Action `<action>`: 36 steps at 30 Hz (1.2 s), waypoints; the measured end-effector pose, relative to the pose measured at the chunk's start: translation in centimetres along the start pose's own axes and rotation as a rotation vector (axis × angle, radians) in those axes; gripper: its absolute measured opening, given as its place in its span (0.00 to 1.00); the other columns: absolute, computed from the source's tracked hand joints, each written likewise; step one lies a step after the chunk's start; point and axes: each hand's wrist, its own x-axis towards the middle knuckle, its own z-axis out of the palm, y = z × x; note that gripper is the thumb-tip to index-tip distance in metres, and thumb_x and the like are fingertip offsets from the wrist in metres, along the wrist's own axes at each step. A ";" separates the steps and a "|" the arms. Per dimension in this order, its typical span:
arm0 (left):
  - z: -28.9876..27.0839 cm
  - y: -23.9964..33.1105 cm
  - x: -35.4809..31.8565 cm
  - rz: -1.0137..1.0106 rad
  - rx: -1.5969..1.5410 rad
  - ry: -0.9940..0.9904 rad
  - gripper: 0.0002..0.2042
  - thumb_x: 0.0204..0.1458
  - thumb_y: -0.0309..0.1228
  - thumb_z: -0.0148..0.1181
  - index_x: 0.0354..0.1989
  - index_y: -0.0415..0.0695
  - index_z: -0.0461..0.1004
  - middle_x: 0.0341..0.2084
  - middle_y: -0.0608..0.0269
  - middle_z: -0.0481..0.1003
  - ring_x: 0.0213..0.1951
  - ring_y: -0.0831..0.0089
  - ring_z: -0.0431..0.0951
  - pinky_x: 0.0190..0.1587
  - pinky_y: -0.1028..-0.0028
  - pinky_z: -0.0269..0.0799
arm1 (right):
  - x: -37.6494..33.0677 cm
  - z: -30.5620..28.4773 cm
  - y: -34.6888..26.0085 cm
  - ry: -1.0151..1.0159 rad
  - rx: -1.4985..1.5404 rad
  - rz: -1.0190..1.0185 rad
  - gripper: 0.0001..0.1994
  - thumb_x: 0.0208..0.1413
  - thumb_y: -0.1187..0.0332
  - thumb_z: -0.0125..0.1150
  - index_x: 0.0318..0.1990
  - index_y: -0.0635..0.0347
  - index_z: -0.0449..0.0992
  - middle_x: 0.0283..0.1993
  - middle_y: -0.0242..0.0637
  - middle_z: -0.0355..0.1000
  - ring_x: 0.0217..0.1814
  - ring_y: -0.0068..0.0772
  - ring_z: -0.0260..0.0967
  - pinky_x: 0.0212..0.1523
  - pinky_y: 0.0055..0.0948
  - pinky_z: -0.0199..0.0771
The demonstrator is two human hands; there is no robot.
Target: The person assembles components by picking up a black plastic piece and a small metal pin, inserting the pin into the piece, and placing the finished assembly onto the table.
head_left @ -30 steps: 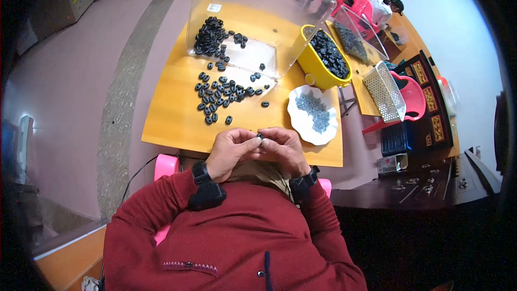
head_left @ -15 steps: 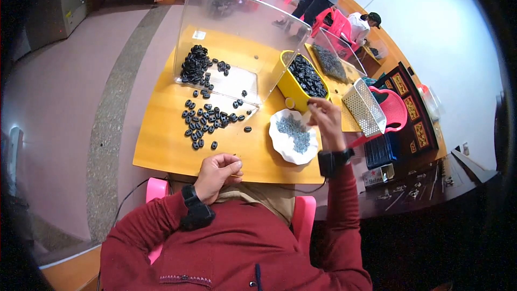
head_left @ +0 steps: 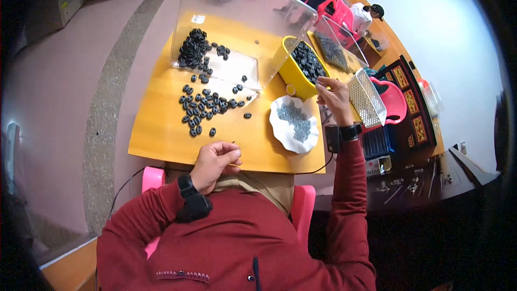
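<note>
At the table's near edge, my left hand [head_left: 214, 164] is closed, thumb pressed against curled fingers; whatever it may hold is hidden. My right hand [head_left: 335, 98] reaches to the near right rim of a yellow bin [head_left: 286, 70] full of black pieces [head_left: 308, 60]. Its fingertips are drawn together over that rim, and I cannot make out anything between them. Just left of that wrist lies a scalloped white dish [head_left: 278, 137] with small grey metal-looking pieces [head_left: 293, 120]. Small black oval pieces with two holes [head_left: 203, 106] are scattered across the table before my left hand.
A clear plastic box [head_left: 242, 13] lies on its side, with a heap of black pieces [head_left: 192, 48] at its mouth. Right of the yellow bin are a perforated white basket [head_left: 367, 99] and another clear container [head_left: 329, 48]. Other people sit and stand farther back.
My right hand has moved away from above the dish, farther out to the yellow bin's rim. My left hand stays closed near the table edge. The whole view has shifted slightly.
</note>
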 end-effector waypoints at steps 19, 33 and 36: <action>0.0 -0.4 0.0 0.008 0.026 -0.016 0.06 0.54 0.27 0.60 0.38 0.40 0.73 0.29 0.66 0.74 0.30 0.79 0.76 0.33 0.79 0.77 | -9.9 2.8 4.6 -0.206 -0.152 -0.040 0.08 0.50 0.77 0.63 0.39 0.66 0.77 0.28 0.28 0.73 0.22 0.13 0.64 0.22 0.16 0.64; -0.2 -0.5 -0.1 0.009 -0.015 -0.052 0.06 0.54 0.26 0.59 0.38 0.39 0.73 0.29 0.66 0.74 0.31 0.79 0.76 0.33 0.78 0.77 | -7.9 13.1 -2.2 -0.319 -0.513 -0.402 0.10 0.49 0.71 0.62 0.39 0.61 0.78 0.42 0.43 0.73 0.40 0.47 0.72 0.40 0.37 0.71; -0.1 -0.5 -0.2 0.007 -0.016 -0.058 0.06 0.54 0.26 0.59 0.38 0.39 0.73 0.29 0.66 0.74 0.30 0.79 0.76 0.33 0.79 0.77 | -6.1 13.4 -2.7 -0.307 -0.610 -0.355 0.10 0.50 0.70 0.60 0.40 0.60 0.78 0.44 0.43 0.73 0.42 0.50 0.71 0.43 0.40 0.71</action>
